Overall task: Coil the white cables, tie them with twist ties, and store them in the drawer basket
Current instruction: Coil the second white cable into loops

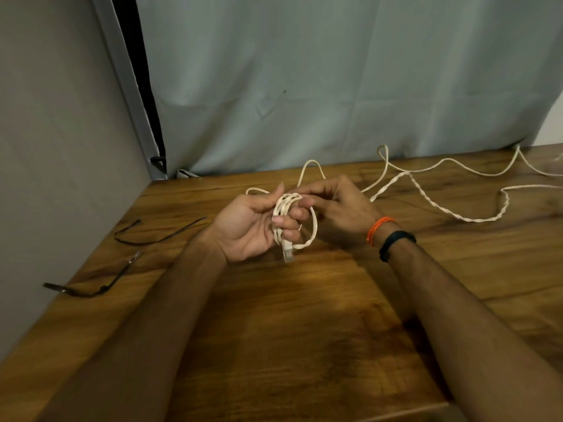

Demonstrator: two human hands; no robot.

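My left hand (249,226) grips a small coil of white cable (281,213) above the wooden table, fingers curled round several loops. A clear plug (288,254) hangs below the coil. My right hand (338,208) pinches the cable at the top of the coil. The loose rest of the white cable (426,194) trails right across the table to the far right edge. Two dark twist ties lie at the left: one (152,236) farther back, one (91,284) nearer the table's left edge.
The wooden table (289,330) meets a grey wall on the left and a pale curtain (335,86) at the back. No drawer basket shows in view.
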